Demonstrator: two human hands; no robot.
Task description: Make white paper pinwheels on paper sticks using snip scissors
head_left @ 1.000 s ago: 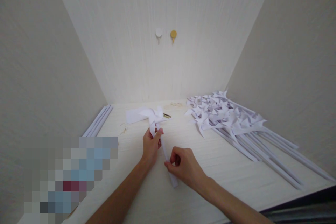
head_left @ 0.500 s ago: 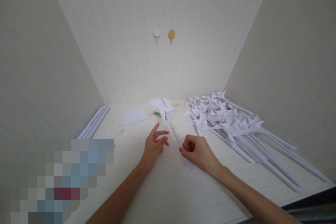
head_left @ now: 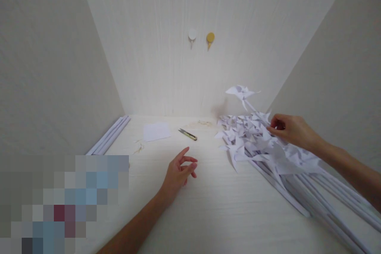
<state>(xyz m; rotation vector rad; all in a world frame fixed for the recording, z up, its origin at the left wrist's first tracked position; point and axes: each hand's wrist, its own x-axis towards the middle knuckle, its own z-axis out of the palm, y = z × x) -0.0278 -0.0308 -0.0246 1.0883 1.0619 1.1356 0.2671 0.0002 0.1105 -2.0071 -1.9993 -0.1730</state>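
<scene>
A: Far left of the snips [head_left: 188, 134]: bundle of rolled paper sticks [head_left: 109, 135] along the wall, lying flat on the surface [head_left: 208, 206]. Blurred patch below, unreadable.

B: Closer to the snips?

A: Paper square [head_left: 156, 131] just left of the snips, scraps of thread near it. Left hand [head_left: 178, 171] below the snips, empty, fingers [head_left: 186, 154] loose and spread, hovering or barely resting, can't tell which.

B: Right of the snips?

A: Pile of pinwheels [head_left: 262, 143], heads toward the wall, sticks fanned out to the lower right. Right hand [head_left: 290, 129] over the pile, fingers pinched on the stick of one pinwheel [head_left: 241, 92]. Head of that one up in the air, farther right of the snips and above the pile, not touching the heap as far as visible. Two wall hooks [head_left: 201, 38] high above the snips.

B: Risks?

A: Pinch looks light and far down the stick, so possible tip or slip, head dropping crooked. Set down hard, likely crushed vanes on the ones beneath. Sticks overlapping loosely, so a nudge from the wrist could roll some off the surface edge. Snips lying near the left hand, minor snag risk.
</scene>
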